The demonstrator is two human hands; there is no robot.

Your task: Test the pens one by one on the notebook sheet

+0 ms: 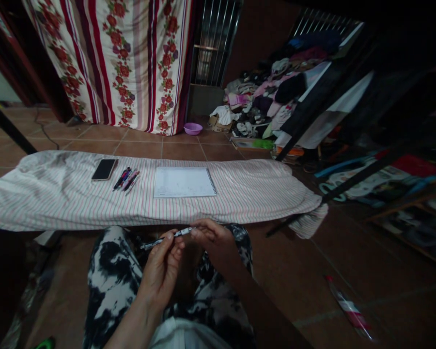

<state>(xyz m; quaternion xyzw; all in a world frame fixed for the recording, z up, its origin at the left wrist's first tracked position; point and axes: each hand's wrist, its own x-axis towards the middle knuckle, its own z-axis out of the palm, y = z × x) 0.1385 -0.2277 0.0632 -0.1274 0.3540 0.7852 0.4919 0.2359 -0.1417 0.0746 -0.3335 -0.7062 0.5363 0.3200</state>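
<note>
A pen with a white and dark barrel [182, 232] is held over my lap, slanting up to the right. My left hand [164, 264] is closed around its middle, thumb on top. The fingertips of my right hand [214, 240] pinch its right end, partly hiding that tip. Beyond my hands, a spiral notebook [184, 182] lies open on a striped cloth [247, 194], its coil on the right side. Faint marks show on its page. To the left lies a bunch of several pens [125, 179], beside a dark-screened phone [104, 169].
Dark poles [312, 118] rise at the right of the cloth-covered surface. A floral curtain [119, 63] hangs behind, with a purple basin [193, 128] on the tiled floor. Clothes are heaped [265, 99] at the back right. A red-and-clear packet [350, 308] lies on the right floor.
</note>
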